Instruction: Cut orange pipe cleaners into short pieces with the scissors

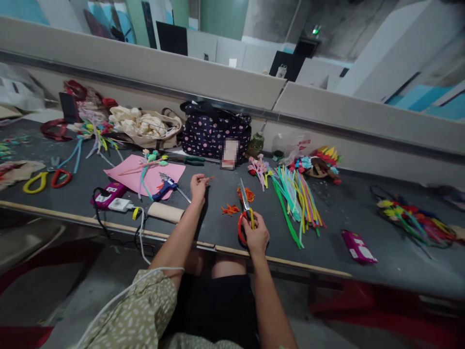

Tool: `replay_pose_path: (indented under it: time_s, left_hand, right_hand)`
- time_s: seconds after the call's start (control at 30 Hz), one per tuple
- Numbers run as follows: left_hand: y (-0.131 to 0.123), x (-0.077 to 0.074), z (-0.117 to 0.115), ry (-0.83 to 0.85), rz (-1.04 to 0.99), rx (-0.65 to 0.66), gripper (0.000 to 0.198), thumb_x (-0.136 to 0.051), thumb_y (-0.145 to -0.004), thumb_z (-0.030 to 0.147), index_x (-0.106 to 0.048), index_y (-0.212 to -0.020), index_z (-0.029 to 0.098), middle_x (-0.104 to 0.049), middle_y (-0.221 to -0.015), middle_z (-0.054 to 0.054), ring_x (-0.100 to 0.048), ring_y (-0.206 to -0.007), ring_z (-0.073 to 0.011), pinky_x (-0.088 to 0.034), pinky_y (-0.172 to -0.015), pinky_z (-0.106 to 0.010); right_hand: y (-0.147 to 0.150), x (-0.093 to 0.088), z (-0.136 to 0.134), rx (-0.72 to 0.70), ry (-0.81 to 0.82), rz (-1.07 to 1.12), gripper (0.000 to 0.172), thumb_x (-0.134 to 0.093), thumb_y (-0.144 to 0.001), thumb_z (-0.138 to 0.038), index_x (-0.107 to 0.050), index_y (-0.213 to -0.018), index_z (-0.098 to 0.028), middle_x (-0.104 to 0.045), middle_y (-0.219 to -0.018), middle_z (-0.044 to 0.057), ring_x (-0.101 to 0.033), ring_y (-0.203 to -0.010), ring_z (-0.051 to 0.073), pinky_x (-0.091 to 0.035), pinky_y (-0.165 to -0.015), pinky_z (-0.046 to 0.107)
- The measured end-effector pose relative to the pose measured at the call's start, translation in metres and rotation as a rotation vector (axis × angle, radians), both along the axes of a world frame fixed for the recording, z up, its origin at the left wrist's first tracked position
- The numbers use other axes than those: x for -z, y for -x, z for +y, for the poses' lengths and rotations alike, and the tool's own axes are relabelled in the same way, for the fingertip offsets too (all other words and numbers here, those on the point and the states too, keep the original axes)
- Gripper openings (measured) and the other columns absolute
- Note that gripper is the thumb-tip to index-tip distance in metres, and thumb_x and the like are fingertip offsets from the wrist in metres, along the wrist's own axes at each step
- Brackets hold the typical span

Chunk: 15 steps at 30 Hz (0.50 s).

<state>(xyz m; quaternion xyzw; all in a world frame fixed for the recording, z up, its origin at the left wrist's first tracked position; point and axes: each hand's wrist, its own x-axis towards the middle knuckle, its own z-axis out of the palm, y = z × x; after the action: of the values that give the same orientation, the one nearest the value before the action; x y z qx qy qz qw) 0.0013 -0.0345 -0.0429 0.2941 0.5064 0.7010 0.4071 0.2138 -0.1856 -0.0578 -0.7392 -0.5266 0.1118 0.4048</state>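
Observation:
My right hand (257, 234) grips a pair of scissors (246, 199) with one red and one yellow handle loop. The blades point away from me, over a pile of short orange pieces (249, 195). A smaller heap of orange pieces (230, 210) lies just left of the scissors. My left hand (199, 187) is pinched closed above the table, with a small orange piece (212, 178) at its fingertips. Left of that hand, a blue glue gun (166, 188) rests partly on a pink sheet (121, 170). Colourful pipe cleaners (300, 198) are bundled to the right of the scissors.
A cardboard-coloured roll (165, 212) and a purple power strip (109, 194) with cables lie near the front edge. A patterned dark bag (203, 133) stands at the back. A purple packet (358, 246) lies right; more scissors (35, 183) lie far left.

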Motion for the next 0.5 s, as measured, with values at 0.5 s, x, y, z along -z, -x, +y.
replay_pose_path:
  time_s: [0.5]
  left_hand:
    - [0.003,-0.032,-0.01,0.08,0.072,0.184,0.017,-0.059,-0.063,0.016,-0.052,-0.079,0.015,-0.055,-0.067,0.002,-0.06,-0.062,-0.0114,-0.047,-0.051,-0.02]
  right_hand:
    - [0.0,-0.002,0.0,-0.045,-0.014,0.078,0.055,-0.055,-0.071,-0.063,-0.062,-0.108,-0.022,-0.065,-0.067,-0.002,-0.061,-0.065,0.016,-0.038,-0.061,0.024]
